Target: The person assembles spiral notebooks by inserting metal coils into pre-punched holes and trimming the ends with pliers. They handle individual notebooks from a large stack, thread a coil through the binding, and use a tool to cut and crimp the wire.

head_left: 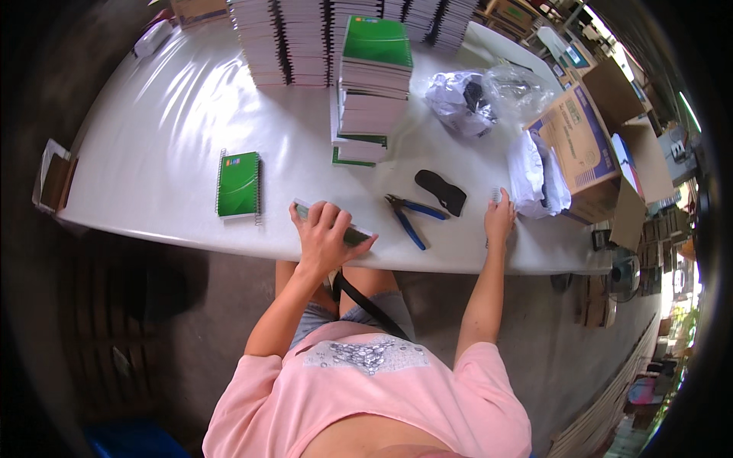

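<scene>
Near the blue-handled pliers, the left hand clamps a green notebook steady while the right hand rests fingers-down on a spiral wire.

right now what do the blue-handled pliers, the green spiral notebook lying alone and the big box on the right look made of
Blue-handled pliers: dark, dull jaws, likely metal; the smooth blue grips look like plastic or rubber sleeves.
Green spiral notebook: glossy card cover, with wire coil binding along its right edge.
Big brown box: matte corrugated cardboard, judging by the raw brown flaps and printed face.
</scene>
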Action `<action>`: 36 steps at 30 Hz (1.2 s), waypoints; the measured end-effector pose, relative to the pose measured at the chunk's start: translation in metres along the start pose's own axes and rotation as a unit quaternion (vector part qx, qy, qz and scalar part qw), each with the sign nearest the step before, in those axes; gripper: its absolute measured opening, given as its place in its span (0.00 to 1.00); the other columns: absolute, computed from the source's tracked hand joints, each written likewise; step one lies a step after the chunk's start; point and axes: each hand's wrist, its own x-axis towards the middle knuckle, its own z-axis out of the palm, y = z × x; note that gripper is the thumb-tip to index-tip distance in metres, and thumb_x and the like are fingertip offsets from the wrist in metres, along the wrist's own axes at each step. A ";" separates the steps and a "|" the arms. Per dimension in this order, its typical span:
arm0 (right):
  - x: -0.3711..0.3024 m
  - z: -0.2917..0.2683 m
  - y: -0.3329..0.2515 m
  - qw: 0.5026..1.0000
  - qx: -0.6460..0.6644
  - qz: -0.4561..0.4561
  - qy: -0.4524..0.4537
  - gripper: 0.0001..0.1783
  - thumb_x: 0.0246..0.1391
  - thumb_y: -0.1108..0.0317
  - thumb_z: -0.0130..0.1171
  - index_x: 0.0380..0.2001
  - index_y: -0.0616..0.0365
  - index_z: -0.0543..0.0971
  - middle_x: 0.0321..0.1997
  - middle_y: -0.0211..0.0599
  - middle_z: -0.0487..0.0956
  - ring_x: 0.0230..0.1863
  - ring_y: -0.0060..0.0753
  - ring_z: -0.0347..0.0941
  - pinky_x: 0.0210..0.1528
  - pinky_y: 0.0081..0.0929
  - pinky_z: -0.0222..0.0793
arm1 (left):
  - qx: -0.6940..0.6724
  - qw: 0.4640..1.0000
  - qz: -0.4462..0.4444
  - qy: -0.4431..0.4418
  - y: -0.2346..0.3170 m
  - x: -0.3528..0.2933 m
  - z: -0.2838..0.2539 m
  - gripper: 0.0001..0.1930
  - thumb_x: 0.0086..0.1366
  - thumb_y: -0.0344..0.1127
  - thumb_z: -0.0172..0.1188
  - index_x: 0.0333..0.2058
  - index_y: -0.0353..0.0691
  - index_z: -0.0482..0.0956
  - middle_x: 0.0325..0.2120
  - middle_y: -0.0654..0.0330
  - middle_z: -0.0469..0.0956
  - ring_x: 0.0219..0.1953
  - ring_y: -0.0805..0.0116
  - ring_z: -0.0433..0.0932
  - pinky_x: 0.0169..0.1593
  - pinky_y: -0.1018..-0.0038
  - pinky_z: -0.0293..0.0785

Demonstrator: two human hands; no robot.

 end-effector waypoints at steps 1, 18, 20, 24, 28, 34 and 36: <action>0.000 0.004 0.000 0.999 -0.038 -0.019 -0.004 0.18 0.54 0.70 0.53 0.50 0.50 0.73 0.45 0.44 0.71 0.43 0.45 0.70 0.45 0.35 0.66 | 0.006 1.000 -0.007 0.003 -0.002 0.001 0.003 0.27 0.37 0.60 0.69 0.26 0.45 0.70 0.30 0.62 0.67 0.41 0.59 0.66 0.47 0.47 0.51; -0.112 -0.078 -0.149 0.781 0.457 -0.295 -0.308 0.10 0.52 0.75 0.56 0.39 0.57 0.80 0.32 0.33 0.75 0.32 0.25 0.70 0.33 0.21 0.64 | -0.020 1.000 -0.017 0.010 0.002 -0.002 0.001 0.19 0.39 0.56 0.66 0.22 0.50 0.73 0.29 0.68 0.68 0.40 0.65 0.66 0.48 0.43 0.47; -0.112 -0.082 -0.150 0.764 0.459 -0.288 -0.352 0.09 0.54 0.76 0.53 0.38 0.59 0.79 0.28 0.34 0.74 0.28 0.24 0.68 0.31 0.21 0.63 | -0.011 1.000 -0.017 -0.008 0.001 -0.003 0.001 0.20 0.39 0.56 0.67 0.23 0.50 0.73 0.29 0.68 0.68 0.40 0.64 0.66 0.48 0.42 0.47; -0.109 -0.082 -0.150 0.752 0.431 -0.235 -0.439 0.08 0.57 0.75 0.48 0.38 0.60 0.77 0.23 0.32 0.71 0.25 0.24 0.65 0.29 0.21 0.62 | -0.007 1.000 -0.012 -0.007 -0.001 -0.005 0.004 0.20 0.39 0.57 0.66 0.23 0.50 0.72 0.29 0.68 0.67 0.41 0.65 0.66 0.47 0.40 0.48; -0.104 -0.075 -0.156 0.752 0.419 -0.269 -0.433 0.09 0.59 0.74 0.46 0.39 0.60 0.76 0.21 0.31 0.67 0.23 0.23 0.61 0.28 0.20 0.60 | 0.005 1.000 -0.014 -0.005 0.000 -0.005 0.004 0.21 0.40 0.59 0.67 0.22 0.50 0.71 0.28 0.68 0.67 0.40 0.65 0.67 0.47 0.39 0.49; -0.102 -0.075 -0.155 0.748 0.438 -0.296 -0.402 0.09 0.59 0.74 0.47 0.38 0.59 0.77 0.23 0.31 0.69 0.25 0.22 0.62 0.28 0.20 0.60 | 0.011 1.000 -0.019 0.001 0.001 -0.005 0.003 0.23 0.40 0.60 0.67 0.23 0.51 0.71 0.28 0.69 0.67 0.39 0.66 0.67 0.46 0.39 0.49; -0.102 -0.076 -0.154 0.754 0.424 -0.299 -0.404 0.09 0.59 0.73 0.47 0.38 0.59 0.77 0.24 0.31 0.70 0.25 0.22 0.62 0.28 0.20 0.60 | 0.007 1.000 -0.020 0.002 0.001 -0.005 0.001 0.23 0.39 0.61 0.67 0.23 0.51 0.71 0.28 0.69 0.67 0.39 0.66 0.67 0.46 0.39 0.49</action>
